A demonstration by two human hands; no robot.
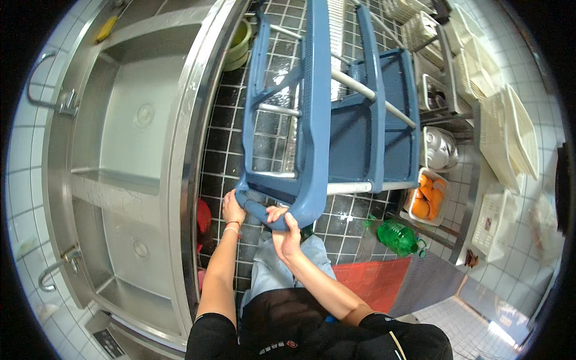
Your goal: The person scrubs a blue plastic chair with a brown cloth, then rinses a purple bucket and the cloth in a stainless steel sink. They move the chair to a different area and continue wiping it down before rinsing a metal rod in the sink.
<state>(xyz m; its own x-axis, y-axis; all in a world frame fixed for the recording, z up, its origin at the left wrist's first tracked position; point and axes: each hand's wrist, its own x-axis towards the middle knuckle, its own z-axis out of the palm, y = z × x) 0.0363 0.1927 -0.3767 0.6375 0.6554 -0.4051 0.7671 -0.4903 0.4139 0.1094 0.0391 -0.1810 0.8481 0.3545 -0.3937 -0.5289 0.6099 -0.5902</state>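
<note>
A blue plastic utility cart (pixel 317 112) with pale round posts lies tipped on its side before me, its shelf trays standing upright. Its ribbed push handle (pixel 257 209) points toward my body. My left hand (pixel 233 208) holds the handle's left corner, the fingers partly hidden behind it. Around the right part of the same handle curls my right hand (pixel 285 238), with the thumb up along the near side. Below the cart, dark floor tiles (pixel 346 225) look wet. The far end of the cart runs out of the picture's top.
Along the left runs a steel double sink (pixel 173 112) with taps. A green bucket (pixel 238 49) stands beside it. To the right, a rack (pixel 470 171) carries white baskets, one with orange items (pixel 425 198). A green plastic bottle (pixel 398 237) and red mat (pixel 373 279) lie nearby.
</note>
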